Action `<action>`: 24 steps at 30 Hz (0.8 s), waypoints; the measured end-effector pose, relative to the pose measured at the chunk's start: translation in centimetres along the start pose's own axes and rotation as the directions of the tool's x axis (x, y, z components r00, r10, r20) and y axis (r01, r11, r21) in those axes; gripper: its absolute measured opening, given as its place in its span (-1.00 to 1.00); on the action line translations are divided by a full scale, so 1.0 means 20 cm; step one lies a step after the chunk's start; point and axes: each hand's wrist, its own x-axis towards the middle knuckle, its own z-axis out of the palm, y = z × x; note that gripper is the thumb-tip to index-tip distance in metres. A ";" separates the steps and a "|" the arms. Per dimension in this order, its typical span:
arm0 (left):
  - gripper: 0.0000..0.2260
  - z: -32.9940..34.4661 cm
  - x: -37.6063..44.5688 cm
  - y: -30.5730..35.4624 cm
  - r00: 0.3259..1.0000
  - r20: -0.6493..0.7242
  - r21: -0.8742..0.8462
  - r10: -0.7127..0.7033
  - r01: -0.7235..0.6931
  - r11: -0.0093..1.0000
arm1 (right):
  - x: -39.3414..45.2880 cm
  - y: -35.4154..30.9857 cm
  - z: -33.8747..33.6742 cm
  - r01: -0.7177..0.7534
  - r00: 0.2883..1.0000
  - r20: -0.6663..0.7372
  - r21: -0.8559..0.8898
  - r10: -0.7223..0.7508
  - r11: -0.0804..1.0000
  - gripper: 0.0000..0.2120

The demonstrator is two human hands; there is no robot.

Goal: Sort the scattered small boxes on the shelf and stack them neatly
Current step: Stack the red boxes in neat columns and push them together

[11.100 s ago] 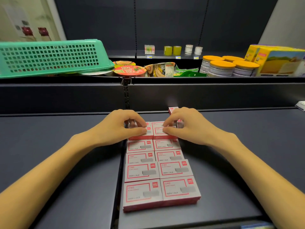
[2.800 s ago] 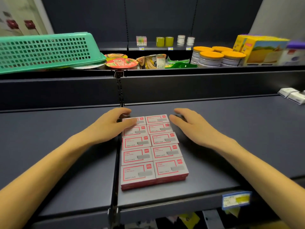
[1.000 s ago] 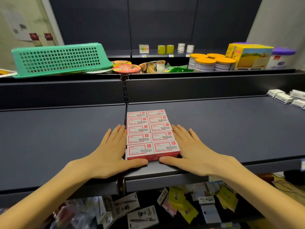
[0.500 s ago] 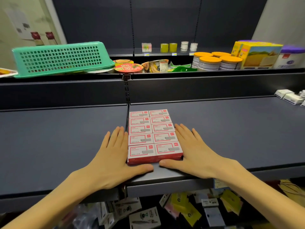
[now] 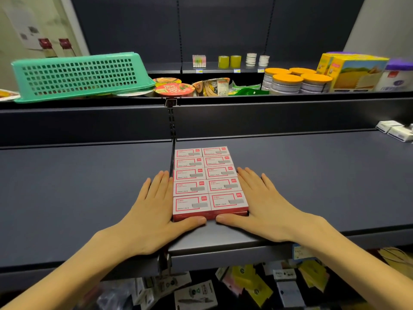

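On the dark grey metal shelf [image 5: 312, 175], red-and-white small cardboard boxes [image 5: 210, 182] stacked neatly.
Left hand [image 5: 154, 211] at 9 o'clock, right hand [image 5: 261, 204] at 3 o'clock, flat, fingers straight, thumbs against the front.

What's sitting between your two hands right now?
The block of red-and-white boxes, two across, fills the gap between left hand and right hand in the head view.

a shop: stocked shelves [image 5: 290, 240] with price tags [image 5: 300, 252].

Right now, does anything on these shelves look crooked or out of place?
The red-and-white boxes sit squared between both hands. The oddity is on the shelf above: the green basket lies upside down, tilted, its rim resting on round packages.
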 end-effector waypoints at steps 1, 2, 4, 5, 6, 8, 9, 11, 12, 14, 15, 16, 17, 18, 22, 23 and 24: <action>-0.06 0.00 0.01 0.00 1.000 0.000 -0.002 0.001 -0.001 1.000 | 0.00 0.00 0.00 0.000 1.000 -0.003 0.002 0.000 1.000 -0.03; -0.05 0.00 0.01 -0.01 1.000 0.004 -0.006 0.005 -0.005 1.000 | 0.01 0.00 0.00 0.001 1.000 -0.006 0.004 -0.001 1.000 -0.03; -0.03 -0.01 0.03 -0.02 1.000 0.018 -0.021 0.014 -0.014 1.000 | 0.01 0.00 0.00 0.003 1.000 -0.011 0.005 -0.003 1.000 -0.03; -0.03 -0.01 0.03 -0.02 1.000 0.023 -0.028 0.017 -0.016 0.999 | 0.02 0.00 0.00 0.004 1.000 -0.012 0.004 -0.004 1.000 -0.02; -0.03 -0.02 0.04 -0.02 1.000 0.025 -0.032 0.018 -0.017 0.999 | 0.02 0.00 0.00 0.005 1.000 -0.010 0.006 -0.005 1.000 -0.02; -0.05 -0.02 0.05 -0.02 1.000 0.017 -0.030 0.020 -0.020 0.999 | 0.03 0.00 0.00 0.006 1.000 -0.009 0.010 -0.006 1.000 -0.03; -0.06 -0.02 0.05 -0.02 1.000 0.013 -0.027 0.023 -0.022 0.999 | 0.03 0.00 -0.01 0.007 1.000 -0.012 0.012 -0.007 1.000 -0.03; -0.07 -0.02 0.06 -0.03 1.000 0.004 -0.028 0.023 -0.023 0.999 | 0.05 0.01 -0.01 0.014 1.000 -0.024 0.017 -0.014 1.000 -0.02; -0.07 -0.02 0.07 -0.03 1.000 -0.001 -0.030 0.025 -0.025 0.999 | 0.05 0.01 -0.01 0.018 0.999 -0.030 0.021 -0.017 1.000 -0.02; -0.07 -0.02 0.08 -0.03 1.000 -0.012 -0.030 0.027 -0.027 0.999 | 0.07 0.02 -0.01 0.025 0.999 -0.039 0.029 -0.024 0.999 -0.02; -0.07 -0.02 0.09 -0.04 0.999 -0.018 -0.029 0.028 -0.028 0.999 | 0.08 0.02 -0.01 0.027 0.999 -0.045 0.033 -0.025 0.999 -0.03; -0.06 -0.02 0.10 -0.04 0.999 -0.026 -0.031 0.029 -0.029 0.999 | 0.08 0.02 -0.01 0.028 0.998 -0.052 0.037 -0.026 0.999 -0.03; -0.06 -0.02 0.12 -0.04 0.999 -0.033 -0.033 0.031 -0.032 0.999 | 0.09 0.03 -0.01 0.028 0.998 -0.056 0.039 -0.026 0.999 -0.04; -0.05 -0.02 0.13 -0.05 0.999 -0.036 -0.033 0.035 -0.036 0.999 | 0.10 0.02 -0.02 0.025 0.998 -0.056 0.041 -0.023 0.999 -0.04; -0.05 0.00 0.16 -0.07 0.995 -0.078 -0.058 0.055 -0.059 0.997 | 0.12 0.03 -0.03 0.017 0.998 -0.059 0.042 -0.014 0.999 -0.05; -0.05 0.01 0.16 -0.08 0.992 -0.113 -0.063 0.060 -0.067 0.996 | 0.12 0.03 -0.03 0.020 0.997 -0.071 0.043 -0.017 0.999 -0.05; -0.06 0.02 0.16 -0.08 0.987 -0.147 -0.067 0.060 -0.070 0.995 | 0.12 0.04 -0.02 0.027 0.996 -0.084 0.043 -0.023 0.999 -0.05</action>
